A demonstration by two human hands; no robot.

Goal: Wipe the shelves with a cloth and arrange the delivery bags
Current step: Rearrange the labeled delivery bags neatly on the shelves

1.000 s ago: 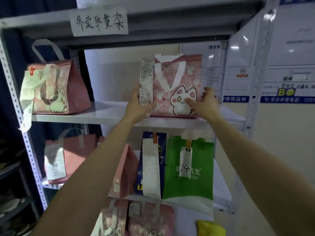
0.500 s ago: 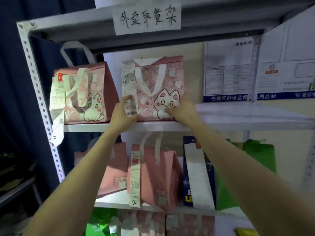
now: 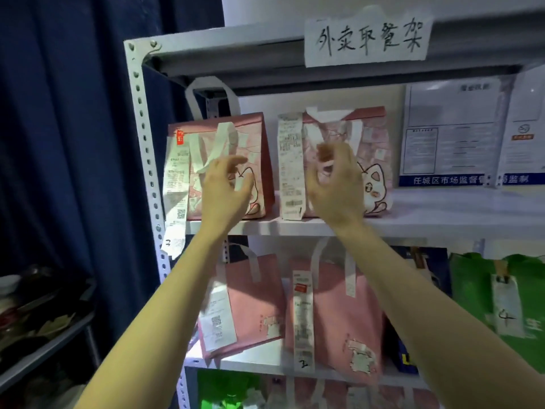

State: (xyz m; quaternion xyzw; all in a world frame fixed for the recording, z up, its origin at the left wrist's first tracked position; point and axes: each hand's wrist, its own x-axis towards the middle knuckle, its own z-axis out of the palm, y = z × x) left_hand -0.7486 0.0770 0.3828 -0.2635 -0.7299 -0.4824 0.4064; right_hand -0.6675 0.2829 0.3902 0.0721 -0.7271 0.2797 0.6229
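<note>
Upper shelf (image 3: 442,208), left end: two pink cat-print bags, upright, side by side, just apart. Left bag (image 3: 256,137) close to the rack post, right bag (image 3: 374,143) beside it, with a long receipt (image 3: 290,163) hanging down its left front.

Left hand (image 3: 224,187) raised in front of the left bag, fingers loosely bent and spread, holding nothing. Right hand (image 3: 336,184) raised in front of the right bag, fingers curled near its white strap; too blurred to tell whether pinching it.

On the shelf below: lower pink bags (image 3: 253,305), green bag (image 3: 472,290) further right. Handwritten label (image 3: 367,39) on the top rail. Dark blue curtain (image 3: 73,143) at left.
</note>
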